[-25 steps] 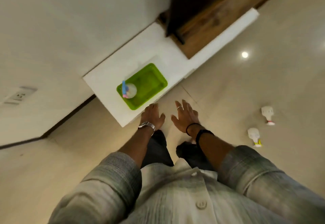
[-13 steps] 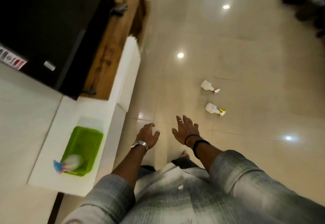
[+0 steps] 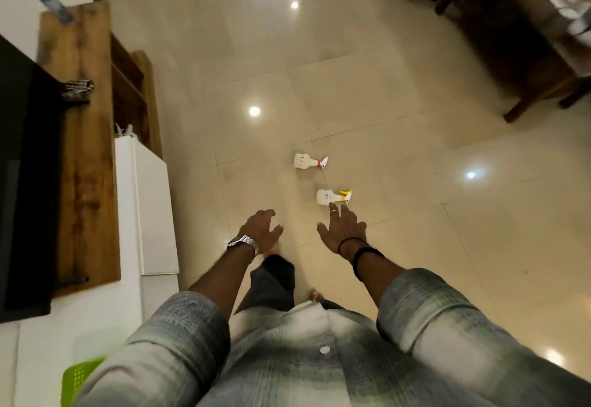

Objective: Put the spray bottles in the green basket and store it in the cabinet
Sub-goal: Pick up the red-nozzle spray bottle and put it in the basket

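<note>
two spray bottles (image 3: 309, 161) (image 3: 332, 197) lying on floor (image 3: 399, 86), just beside each other, yet to be collected | right hand (image 3: 343, 229) spread, empty, reaching toward yellow-nozzle one, likely to grab it | left hand (image 3: 260, 229) loosely curled, empty | green basket (image 3: 76, 381) waiting on white surface (image 3: 41, 342), well apart from bottles

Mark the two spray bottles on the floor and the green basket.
Red-nozzle spray bottle (image 3: 303, 161): head view, white body.
Yellow-nozzle spray bottle (image 3: 327, 196): head view, white body.
Green basket (image 3: 76, 378): head view, visible corner of its perforated wall.
</note>
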